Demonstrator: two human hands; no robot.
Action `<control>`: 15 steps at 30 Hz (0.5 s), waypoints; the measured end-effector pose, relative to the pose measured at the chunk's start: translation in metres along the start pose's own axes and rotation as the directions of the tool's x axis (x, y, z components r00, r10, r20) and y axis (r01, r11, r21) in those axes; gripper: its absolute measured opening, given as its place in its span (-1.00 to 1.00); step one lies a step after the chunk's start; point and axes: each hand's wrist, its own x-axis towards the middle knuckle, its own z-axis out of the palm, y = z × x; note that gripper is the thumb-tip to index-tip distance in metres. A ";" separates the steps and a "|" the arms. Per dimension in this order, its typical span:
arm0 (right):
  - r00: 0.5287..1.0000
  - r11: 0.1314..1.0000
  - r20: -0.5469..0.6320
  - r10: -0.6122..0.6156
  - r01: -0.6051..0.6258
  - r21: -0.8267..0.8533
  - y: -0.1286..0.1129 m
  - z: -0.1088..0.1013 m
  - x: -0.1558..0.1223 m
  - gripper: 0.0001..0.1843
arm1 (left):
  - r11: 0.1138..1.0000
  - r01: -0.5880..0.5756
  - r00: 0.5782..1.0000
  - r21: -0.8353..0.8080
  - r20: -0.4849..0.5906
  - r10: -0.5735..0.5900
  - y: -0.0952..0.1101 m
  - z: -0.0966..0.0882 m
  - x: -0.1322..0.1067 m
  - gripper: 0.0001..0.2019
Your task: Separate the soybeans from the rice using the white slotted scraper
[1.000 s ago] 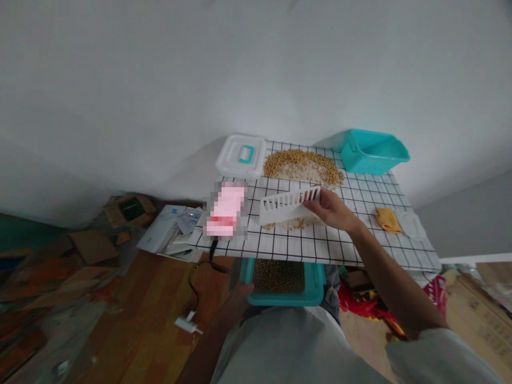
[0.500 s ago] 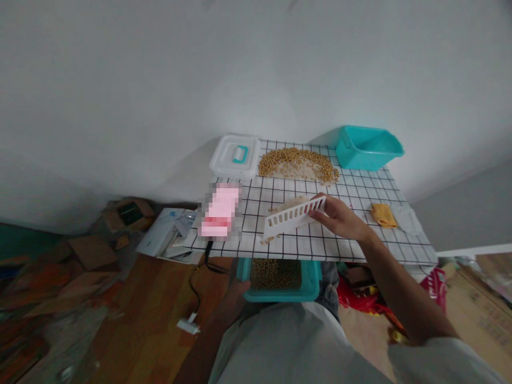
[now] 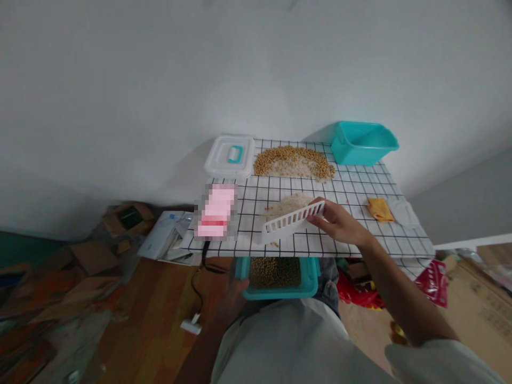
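My right hand [image 3: 334,220] is closed on one end of a white slotted plastic strip [image 3: 294,223], which stands slanted on its long edge over the table. Just behind the strip lies a pale grain pile [image 3: 295,202], rice-like, with a few beans beside it. Farther back, yellow soybeans [image 3: 290,152] form an arc around more pale grains. Below the table's front edge, a teal tub [image 3: 310,293] holding many beans rests at my lap. My left hand [image 3: 237,293] grips its left side; the fingers are dim and partly hidden.
A clear lid [image 3: 218,160] with a teal handle lies at the back left of the grid-patterned tablecloth [image 3: 352,186]. Nearby is a blurred pink device [image 3: 216,210] with a cable. At right are another teal tub [image 3: 362,149] and a yellow cloth [image 3: 380,210]. Cardboard boxes [image 3: 94,256] clutter the floor.
The strip in my right hand has come slightly toward the table's front edge, and more of the pale pile shows behind it. The view has shifted a little; my left hand stays at the tub.
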 end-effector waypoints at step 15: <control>0.987 0.995 -0.152 0.056 -0.042 0.091 0.018 -0.011 -0.021 -0.72 | 1.000 0.010 0.999 -0.020 -0.031 -0.011 0.005 0.021 -0.006 -0.74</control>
